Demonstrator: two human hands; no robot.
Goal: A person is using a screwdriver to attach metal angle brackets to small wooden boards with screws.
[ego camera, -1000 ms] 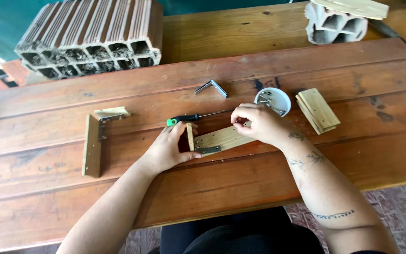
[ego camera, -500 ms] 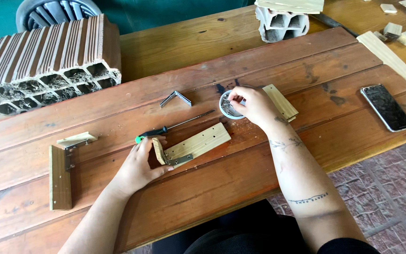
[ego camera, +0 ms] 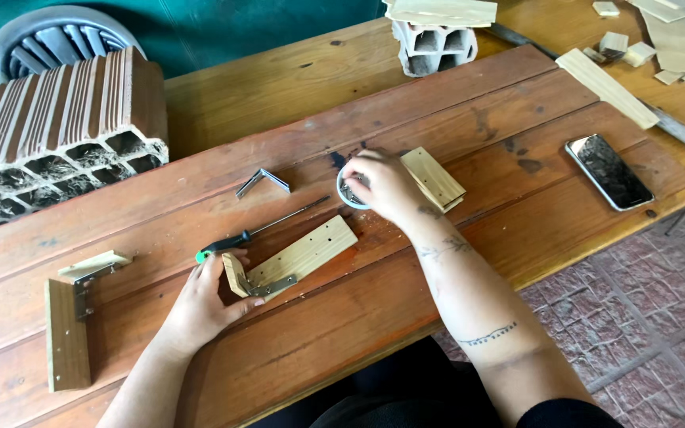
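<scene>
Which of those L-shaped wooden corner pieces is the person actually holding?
The one near the table's middle, steadied by the left hand at its short upright end. The other finished corner piece lies untouched far to the left.

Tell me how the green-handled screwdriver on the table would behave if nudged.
The screwdriver would probably roll, since handle and shaft look round and it lies free on the flat table. It seems stiff and light. The left hand beside its handle might stop it.
</scene>
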